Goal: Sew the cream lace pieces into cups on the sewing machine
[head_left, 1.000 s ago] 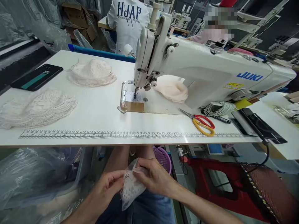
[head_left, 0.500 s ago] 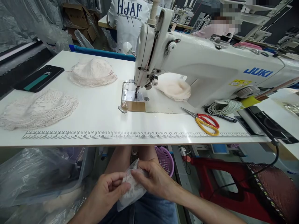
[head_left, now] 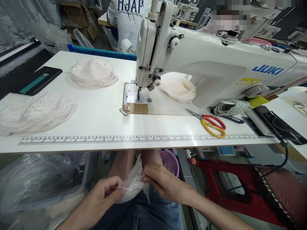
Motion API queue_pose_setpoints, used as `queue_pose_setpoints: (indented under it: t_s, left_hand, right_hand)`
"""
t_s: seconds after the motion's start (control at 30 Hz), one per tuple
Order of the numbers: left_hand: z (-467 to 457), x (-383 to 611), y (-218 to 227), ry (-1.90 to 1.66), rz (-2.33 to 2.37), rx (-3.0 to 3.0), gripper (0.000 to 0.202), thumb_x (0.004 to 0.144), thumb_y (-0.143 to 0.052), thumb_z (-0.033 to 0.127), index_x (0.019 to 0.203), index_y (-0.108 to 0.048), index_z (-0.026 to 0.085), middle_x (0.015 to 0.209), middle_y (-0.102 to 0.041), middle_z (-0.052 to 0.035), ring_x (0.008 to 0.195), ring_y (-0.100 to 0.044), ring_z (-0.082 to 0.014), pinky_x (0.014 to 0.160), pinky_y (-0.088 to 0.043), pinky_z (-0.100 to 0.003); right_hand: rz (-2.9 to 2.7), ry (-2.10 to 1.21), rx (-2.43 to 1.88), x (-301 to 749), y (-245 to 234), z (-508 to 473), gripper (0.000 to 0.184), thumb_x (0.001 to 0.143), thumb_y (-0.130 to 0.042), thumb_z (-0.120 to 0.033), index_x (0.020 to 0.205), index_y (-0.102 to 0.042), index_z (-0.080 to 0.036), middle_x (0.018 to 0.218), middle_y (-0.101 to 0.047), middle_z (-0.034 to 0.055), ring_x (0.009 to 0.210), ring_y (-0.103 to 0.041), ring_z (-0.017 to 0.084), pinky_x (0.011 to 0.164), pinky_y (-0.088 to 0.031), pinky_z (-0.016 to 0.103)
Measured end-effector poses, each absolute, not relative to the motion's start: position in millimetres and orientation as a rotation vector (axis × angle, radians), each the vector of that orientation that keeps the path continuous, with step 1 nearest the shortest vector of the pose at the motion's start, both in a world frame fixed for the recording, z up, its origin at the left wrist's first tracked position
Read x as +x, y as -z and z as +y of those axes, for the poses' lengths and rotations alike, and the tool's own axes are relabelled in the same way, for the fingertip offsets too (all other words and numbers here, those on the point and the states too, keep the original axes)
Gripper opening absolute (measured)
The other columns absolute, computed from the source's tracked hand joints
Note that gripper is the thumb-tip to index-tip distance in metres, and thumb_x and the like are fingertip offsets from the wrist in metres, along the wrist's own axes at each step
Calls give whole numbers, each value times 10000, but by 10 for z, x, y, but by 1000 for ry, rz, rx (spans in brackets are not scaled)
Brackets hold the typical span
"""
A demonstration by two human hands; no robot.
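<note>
Over my lap, below the table edge, a thin white piece of lace fabric is stretched between my hands. My left hand pinches its left side between thumb and fingers. On the other side my right hand grips the right edge, its fingers bent over the cloth. A sheer corner of the fabric stands up between the hands, and another hangs below the right one. On the table above are a lace stack at the left and a pale fabric stack behind it.
A white sewing machine stands on the table, with beige fabric pieces under its arm. Scissors, a cord coil and a phone lie around it. Below are a purple basket and a red stool.
My hands have moved slightly apart and turned the lace fabric. It now spreads between them, with a corner raised higher. The view has shifted a little.
</note>
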State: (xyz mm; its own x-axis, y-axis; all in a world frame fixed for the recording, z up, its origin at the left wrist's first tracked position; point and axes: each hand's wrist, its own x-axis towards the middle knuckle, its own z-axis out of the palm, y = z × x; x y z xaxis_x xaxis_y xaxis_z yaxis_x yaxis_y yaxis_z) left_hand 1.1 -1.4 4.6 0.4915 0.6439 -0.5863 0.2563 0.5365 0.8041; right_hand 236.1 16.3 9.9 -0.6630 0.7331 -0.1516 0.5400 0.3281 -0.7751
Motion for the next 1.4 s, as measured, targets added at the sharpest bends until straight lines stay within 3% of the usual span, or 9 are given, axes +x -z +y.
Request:
queue_pose_setpoints:
  t_s: [0.23, 0.37, 0.43, 0.6, 0.77, 0.97, 1.1, 1.23, 1.4]
  left_hand:
    - [-11, -23, -56, -210, 1079, 948, 439, 766, -595, 556, 934, -604, 150, 780, -614, -29, 683, -473, -135, 606, -339, -206]
    - [9, -13, -92, -173, 1087, 1017, 453, 737, -616, 568, 864, -660, 136, 658, -545, 4, 609, -418, -114, 548, -308, -197]
    - [7, -16, -100, -150, 1076, 1043, 436, 751, -605, 560, 835, -666, 137, 594, -494, 27, 555, -352, -93, 510, -265, -194]
    - [-20, -77, -47, -233, 1142, 1066, 407, 785, -571, 545, 747, -609, 142, 579, -484, 33, 547, -328, -90, 505, -242, -194]
    - [-5, -102, -19, -224, 1192, 1065, 401, 766, -593, 538, 677, -559, 148, 553, -414, 52, 540, -315, -92, 499, -236, -190]
    - [77, 6, -96, -157, 1077, 1093, 255, 699, -702, 381, 790, -668, 145, 688, -574, 8, 652, -469, -129, 592, -328, -193]
    - [107, 67, -84, -131, 1153, 1112, 259, 707, -667, 371, 650, -658, 119, 574, -525, 17, 566, -432, -112, 524, -296, -192]
    - [95, 68, -54, -157, 1187, 1113, 263, 680, -674, 379, 627, -647, 123, 551, -511, 23, 547, -418, -109, 512, -290, -192]
    - [52, -23, -55, -139, 1237, 1129, 269, 657, -686, 365, 543, -611, 133, 486, -454, 46, 493, -356, -93, 476, -238, -194]
  right_hand:
    - [-2321, -1233, -1101, 2350, -95, 174, 103, 932, -435, -187, 1005, -506, -170, 948, -563, 59, 911, -497, 173, 830, -388, 300]
    - [-2246, -1348, -901, 2280, -131, 257, 578, 779, -685, -385, 1248, -406, -195, 1150, -531, 79, 1072, -457, 199, 936, -342, 329]
    - [-2263, -1441, -841, 2228, -117, 309, 656, 678, -762, -406, 1220, -442, -220, 1110, -565, 46, 1021, -494, 188, 932, -331, 325]
    - [-2299, -1585, -1014, 2197, -24, 388, 445, 623, -795, -396, 975, -606, -199, 803, -599, -18, 784, -511, 152, 817, -351, 289]
    - [-2181, -1671, -900, 2259, 26, 383, 238, 773, -684, -371, 735, -636, -141, 638, -546, -46, 654, -499, 103, 777, -339, 263]
    - [-2204, -1697, -681, 2251, 38, 426, 182, 867, -581, -268, 774, -634, -121, 647, -551, -32, 625, -506, 92, 730, -356, 233]
    - [-2339, -1635, -692, 2263, 6, 451, 161, 885, -531, -197, 759, -605, -130, 630, -525, -41, 651, -507, 97, 772, -337, 257]
    - [-2359, -1592, -802, 2259, 0, 413, 121, 804, -640, -252, 768, -601, -143, 715, -582, -26, 720, -536, 120, 804, -320, 283]
    - [-2338, -1616, -872, 2192, 11, 384, 68, 726, -688, -151, 736, -621, -145, 715, -605, -36, 686, -534, 105, 855, -301, 294]
